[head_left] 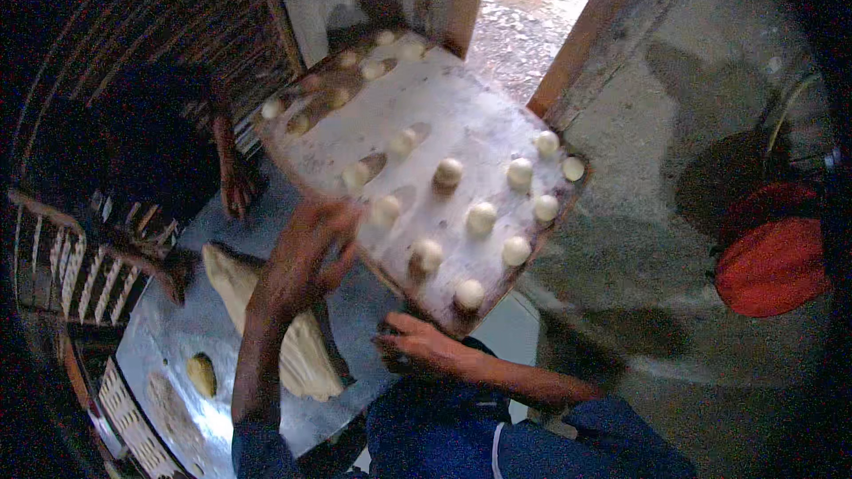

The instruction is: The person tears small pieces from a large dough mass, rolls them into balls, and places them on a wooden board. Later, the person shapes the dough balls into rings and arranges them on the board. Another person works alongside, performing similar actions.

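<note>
My left hand (306, 253) reaches over the near left edge of a floured board (337, 144), fingers slightly blurred and thumb apart. Beside its fingertips lies a pale dough ball (386, 210). Nothing shows in that hand. Curled below the board's near edge is my right hand (422, 344); whatever its fingers close on is hidden. Several more round dough balls (448, 173) are spread across the board. Under my left forearm a long, thick piece of dough (306, 357) stretches over a shiny metal table (364, 293).
A small yellowish lump (201, 375) sits on the table at lower left. Another person's hand (237, 191) rests at the table's far left edge, near a slatted chair (84, 275). A red bag-like object (772, 262) stands at right. Beyond the board is a bright doorway (537, 13).
</note>
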A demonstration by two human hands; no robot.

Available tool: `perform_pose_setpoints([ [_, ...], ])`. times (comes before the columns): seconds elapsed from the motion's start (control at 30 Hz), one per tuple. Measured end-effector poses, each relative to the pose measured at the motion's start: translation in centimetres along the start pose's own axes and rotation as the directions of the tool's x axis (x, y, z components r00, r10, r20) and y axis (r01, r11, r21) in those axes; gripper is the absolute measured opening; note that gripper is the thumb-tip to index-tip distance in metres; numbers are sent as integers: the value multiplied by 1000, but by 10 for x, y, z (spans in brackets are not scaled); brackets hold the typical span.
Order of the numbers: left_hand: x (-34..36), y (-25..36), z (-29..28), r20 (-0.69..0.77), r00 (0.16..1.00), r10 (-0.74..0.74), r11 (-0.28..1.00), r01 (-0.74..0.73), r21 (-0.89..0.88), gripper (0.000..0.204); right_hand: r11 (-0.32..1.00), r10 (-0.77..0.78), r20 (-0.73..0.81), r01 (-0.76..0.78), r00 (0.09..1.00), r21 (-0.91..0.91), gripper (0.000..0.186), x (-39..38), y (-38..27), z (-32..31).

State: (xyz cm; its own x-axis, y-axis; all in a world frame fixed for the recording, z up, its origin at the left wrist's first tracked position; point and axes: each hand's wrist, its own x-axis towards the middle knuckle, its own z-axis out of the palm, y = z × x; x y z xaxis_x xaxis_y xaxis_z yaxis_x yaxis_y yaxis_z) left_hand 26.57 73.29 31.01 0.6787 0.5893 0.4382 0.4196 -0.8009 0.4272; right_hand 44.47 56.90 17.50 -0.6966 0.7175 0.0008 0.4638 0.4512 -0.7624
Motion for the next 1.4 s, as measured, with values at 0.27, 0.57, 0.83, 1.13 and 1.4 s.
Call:
perform_pose_setpoints([
  [0.27, 241, -121, 189, 221, 968, -121, 972, 160, -170, 94, 945, -67, -920, -272, 387, -184, 127, -5, 74, -274],
  [0.57, -10, 64, 122, -273, 876, -398, 883, 284, -375, 77, 909, 228, -661, 86, 715, 407, 95, 1, 32, -157],
  [0.83, -311, 109, 75, -525, 217, -823, 341, 928, -151, 73, 317, -60, 410, -372, 910, 873, 59, -13, -58, 8],
  [1.13, -389, 16, 86, -334, 534, -777, 609, 773, -178, 57, 311, 311, 576, -654, 756, 690, 48, 15, -45, 161],
  [1.4, -362, 164, 23, -203, 429, -880, 474, 813, -337, 38, 443, 568, 206, -507, 797, 739, 33, 84, -79, 217],
])
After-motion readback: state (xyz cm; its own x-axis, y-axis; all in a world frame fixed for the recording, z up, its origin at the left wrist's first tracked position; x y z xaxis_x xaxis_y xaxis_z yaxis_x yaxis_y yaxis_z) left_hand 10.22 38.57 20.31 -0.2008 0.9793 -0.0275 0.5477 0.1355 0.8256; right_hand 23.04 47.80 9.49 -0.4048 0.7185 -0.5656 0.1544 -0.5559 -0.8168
